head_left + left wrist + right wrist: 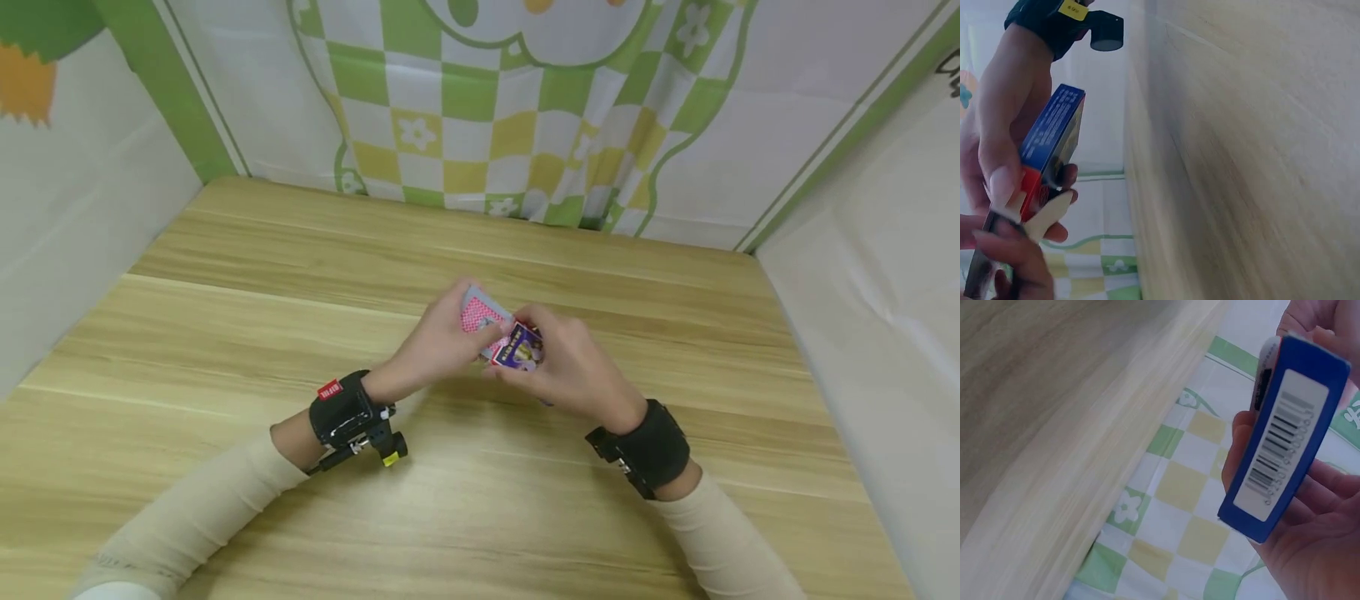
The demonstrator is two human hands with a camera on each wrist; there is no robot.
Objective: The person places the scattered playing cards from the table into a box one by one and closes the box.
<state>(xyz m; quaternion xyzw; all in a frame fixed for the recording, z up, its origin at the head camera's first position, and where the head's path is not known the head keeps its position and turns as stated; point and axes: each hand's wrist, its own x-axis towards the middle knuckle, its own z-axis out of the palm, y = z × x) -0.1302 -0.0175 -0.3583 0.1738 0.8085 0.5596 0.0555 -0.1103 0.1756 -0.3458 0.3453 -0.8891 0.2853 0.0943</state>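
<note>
Both hands meet over the middle of the table, close together. My left hand [442, 337] grips playing cards [480, 315] with a pink checkered back and pale border, its thumb lying across them. My right hand [573, 367] holds a small blue-purple card box [521, 347] by its sides, right against the cards. In the left wrist view the box [1054, 131] shows a blue side, a red end and a pale raised flap [1050, 214]. A white barcode label [1282, 447] faces the right wrist view. Whether any cards sit inside the box is hidden.
The wood-grain table [465, 508] spreads around both arms. Behind it hangs a green, yellow and white checkered curtain [468, 92], with white panels at both sides. Each wrist wears a black strap [348, 408] with a small camera.
</note>
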